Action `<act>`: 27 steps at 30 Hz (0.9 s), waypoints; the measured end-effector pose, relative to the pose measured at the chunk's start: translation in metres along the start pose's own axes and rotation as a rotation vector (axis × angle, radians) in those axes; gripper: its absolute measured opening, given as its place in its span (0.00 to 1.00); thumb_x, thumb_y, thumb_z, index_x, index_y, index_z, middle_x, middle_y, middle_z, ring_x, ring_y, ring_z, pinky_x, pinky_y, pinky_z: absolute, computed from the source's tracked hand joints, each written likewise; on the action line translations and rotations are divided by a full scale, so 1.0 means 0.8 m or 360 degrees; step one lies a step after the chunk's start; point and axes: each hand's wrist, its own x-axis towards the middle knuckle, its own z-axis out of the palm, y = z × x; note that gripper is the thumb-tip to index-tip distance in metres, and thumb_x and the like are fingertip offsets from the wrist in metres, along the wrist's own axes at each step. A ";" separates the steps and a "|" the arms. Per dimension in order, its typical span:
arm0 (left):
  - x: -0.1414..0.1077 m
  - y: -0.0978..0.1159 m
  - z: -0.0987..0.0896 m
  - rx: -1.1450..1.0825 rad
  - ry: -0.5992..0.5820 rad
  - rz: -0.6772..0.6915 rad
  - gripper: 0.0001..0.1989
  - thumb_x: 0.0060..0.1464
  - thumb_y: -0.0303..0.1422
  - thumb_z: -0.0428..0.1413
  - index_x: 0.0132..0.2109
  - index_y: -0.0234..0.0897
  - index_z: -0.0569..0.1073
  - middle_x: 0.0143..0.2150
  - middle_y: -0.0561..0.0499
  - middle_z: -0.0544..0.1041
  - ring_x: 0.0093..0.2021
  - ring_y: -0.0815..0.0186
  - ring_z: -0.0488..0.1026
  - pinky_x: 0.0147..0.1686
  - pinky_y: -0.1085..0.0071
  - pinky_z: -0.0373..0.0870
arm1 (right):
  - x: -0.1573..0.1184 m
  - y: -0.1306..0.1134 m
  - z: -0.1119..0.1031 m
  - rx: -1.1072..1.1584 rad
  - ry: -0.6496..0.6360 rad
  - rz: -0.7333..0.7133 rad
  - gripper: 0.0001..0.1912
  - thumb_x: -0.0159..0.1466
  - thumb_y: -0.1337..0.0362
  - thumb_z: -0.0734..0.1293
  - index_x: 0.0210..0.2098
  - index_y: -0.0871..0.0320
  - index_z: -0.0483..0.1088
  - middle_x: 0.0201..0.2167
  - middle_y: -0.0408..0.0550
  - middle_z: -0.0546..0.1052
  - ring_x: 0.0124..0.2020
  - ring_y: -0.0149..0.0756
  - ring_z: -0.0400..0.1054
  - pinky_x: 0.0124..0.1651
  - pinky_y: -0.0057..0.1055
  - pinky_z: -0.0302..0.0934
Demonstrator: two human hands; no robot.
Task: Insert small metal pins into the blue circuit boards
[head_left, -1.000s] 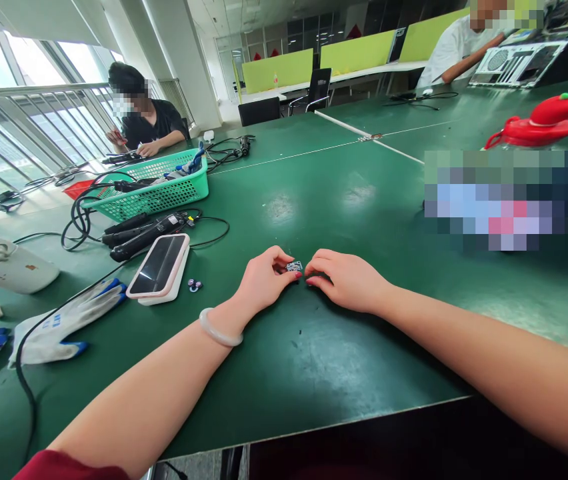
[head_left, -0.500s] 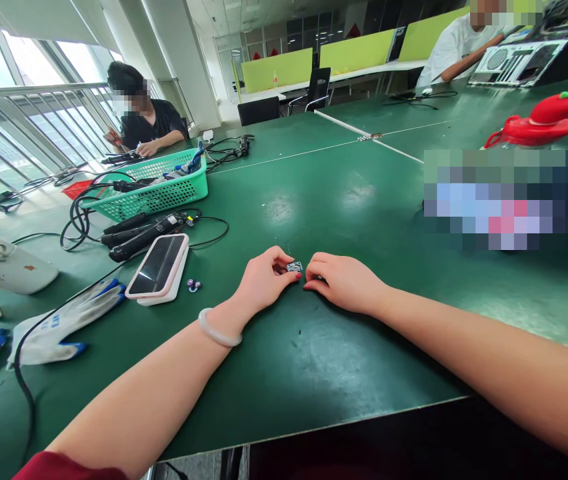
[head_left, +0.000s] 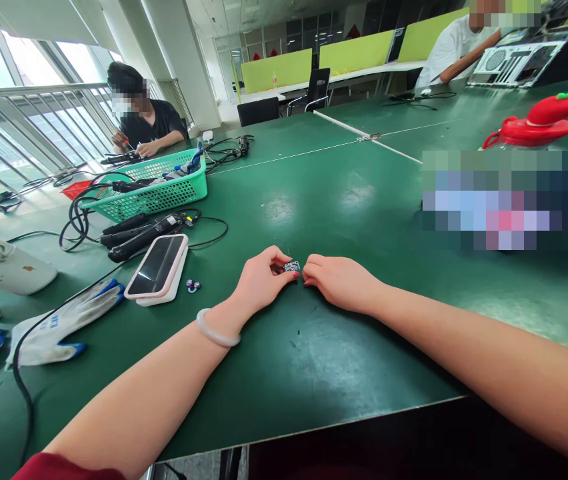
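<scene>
My left hand (head_left: 259, 279), with a pale bangle on its wrist, pinches a small dark flat piece with white markings (head_left: 292, 266) between thumb and fingertips, a little above the green table (head_left: 344, 360). My right hand (head_left: 337, 281) rests just to the right of it, fingers curled in and pressed together. Whatever those right fingers hold, if anything, is hidden. A narrow gap separates the two hands. Left of my left hand, a few small shiny purplish parts (head_left: 193, 285) lie beside a phone (head_left: 158, 267) with a pink rim, which rests on something white.
To the left are a white work glove (head_left: 59, 327) with blue fingertips, black handheld tools (head_left: 139, 240), cables and a teal basket (head_left: 154, 199). A red-lidded bottle (head_left: 534, 130) stands right. Co-workers sit at the far left (head_left: 149, 123) and far right (head_left: 447, 50).
My right fingers have curled further in and the thumb is less visible. My left hand keeps its pinch on the small piece. The whole view has shifted very slightly.
</scene>
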 end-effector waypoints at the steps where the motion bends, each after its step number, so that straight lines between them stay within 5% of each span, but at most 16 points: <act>1: 0.000 -0.001 -0.001 0.0004 0.0001 0.0004 0.11 0.43 0.35 0.61 0.33 0.38 0.69 0.30 0.54 0.76 0.28 0.69 0.70 0.32 0.70 0.67 | 0.000 0.001 -0.001 0.0005 0.0016 -0.0011 0.09 0.66 0.66 0.59 0.32 0.59 0.67 0.32 0.46 0.70 0.28 0.31 0.65 0.32 0.29 0.55; 11: -0.009 0.005 0.001 -0.0068 -0.0183 0.0095 0.14 0.41 0.37 0.64 0.31 0.38 0.68 0.29 0.55 0.75 0.30 0.69 0.71 0.34 0.70 0.68 | -0.002 0.003 0.000 0.0127 0.0576 -0.0003 0.09 0.65 0.68 0.57 0.32 0.58 0.67 0.32 0.47 0.70 0.28 0.30 0.62 0.30 0.27 0.55; 18: -0.010 0.007 0.001 -0.0141 -0.0224 0.0124 0.15 0.39 0.37 0.65 0.30 0.37 0.67 0.29 0.55 0.75 0.31 0.69 0.71 0.35 0.70 0.68 | -0.003 -0.002 -0.001 0.0129 0.0514 -0.0095 0.12 0.67 0.64 0.57 0.33 0.58 0.70 0.32 0.47 0.73 0.30 0.31 0.65 0.32 0.27 0.58; 27: -0.010 0.007 -0.001 -0.0200 -0.0221 0.0127 0.16 0.39 0.38 0.65 0.31 0.36 0.67 0.29 0.54 0.74 0.30 0.70 0.69 0.33 0.71 0.67 | -0.006 -0.003 -0.011 0.0602 0.0458 0.0157 0.05 0.63 0.65 0.61 0.34 0.57 0.69 0.34 0.46 0.72 0.31 0.31 0.64 0.36 0.29 0.58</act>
